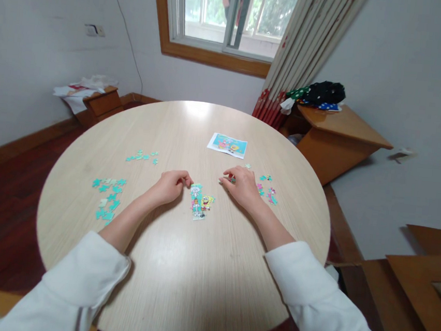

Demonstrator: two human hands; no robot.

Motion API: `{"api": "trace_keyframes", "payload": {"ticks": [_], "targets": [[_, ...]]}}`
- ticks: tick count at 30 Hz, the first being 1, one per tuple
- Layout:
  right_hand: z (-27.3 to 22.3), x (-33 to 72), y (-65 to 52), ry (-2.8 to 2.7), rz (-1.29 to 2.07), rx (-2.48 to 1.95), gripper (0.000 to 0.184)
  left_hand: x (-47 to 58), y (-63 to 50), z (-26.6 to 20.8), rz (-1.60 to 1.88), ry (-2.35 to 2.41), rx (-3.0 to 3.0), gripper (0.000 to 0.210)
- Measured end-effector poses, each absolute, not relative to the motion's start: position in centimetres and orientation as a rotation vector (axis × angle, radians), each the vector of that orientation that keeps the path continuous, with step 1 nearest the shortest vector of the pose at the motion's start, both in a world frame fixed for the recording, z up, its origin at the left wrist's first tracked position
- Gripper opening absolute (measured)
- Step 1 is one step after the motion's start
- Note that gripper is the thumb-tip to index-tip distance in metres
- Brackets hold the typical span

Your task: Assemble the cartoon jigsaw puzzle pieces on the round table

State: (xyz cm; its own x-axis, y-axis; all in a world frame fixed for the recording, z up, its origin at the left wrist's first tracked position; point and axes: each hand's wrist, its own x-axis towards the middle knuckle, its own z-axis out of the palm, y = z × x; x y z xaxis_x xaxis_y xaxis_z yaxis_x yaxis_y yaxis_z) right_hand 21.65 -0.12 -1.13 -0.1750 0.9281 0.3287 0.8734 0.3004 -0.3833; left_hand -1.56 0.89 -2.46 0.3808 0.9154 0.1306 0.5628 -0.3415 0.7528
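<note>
A partly joined jigsaw puzzle (197, 200) lies flat in the middle of the round table, showing a tall pale-green cartoon figure and a yellow square one. At its upper left corner is my left hand (172, 187), fingers curled and fingertips against the edge. Farther right, my right hand (243, 184) hovers low over the table with thumb and forefinger slightly apart. Between and beneath its fingers a loose jigsaw piece (233, 180) shows in part. More loose pieces, pink and teal (271, 195), lie just beyond this hand, some of them partly hidden by it.
A printed reference picture (227, 145) lies toward the far side of the round table (177, 286). Several teal pieces (109, 196) are spread at the left, with a smaller group (142, 156) behind them. A wooden cabinet (336, 140) with cloths stands beyond the table's right edge.
</note>
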Motion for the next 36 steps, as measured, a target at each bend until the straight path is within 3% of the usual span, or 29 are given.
{"api": "trace_keyframes", "payload": {"ticks": [36], "targets": [[-2.0,21.7,0.2,-2.117,0.236,-1.675,0.009,-1.6,0.8,-2.5,0.718,1.269,2.019,0.025]]}}
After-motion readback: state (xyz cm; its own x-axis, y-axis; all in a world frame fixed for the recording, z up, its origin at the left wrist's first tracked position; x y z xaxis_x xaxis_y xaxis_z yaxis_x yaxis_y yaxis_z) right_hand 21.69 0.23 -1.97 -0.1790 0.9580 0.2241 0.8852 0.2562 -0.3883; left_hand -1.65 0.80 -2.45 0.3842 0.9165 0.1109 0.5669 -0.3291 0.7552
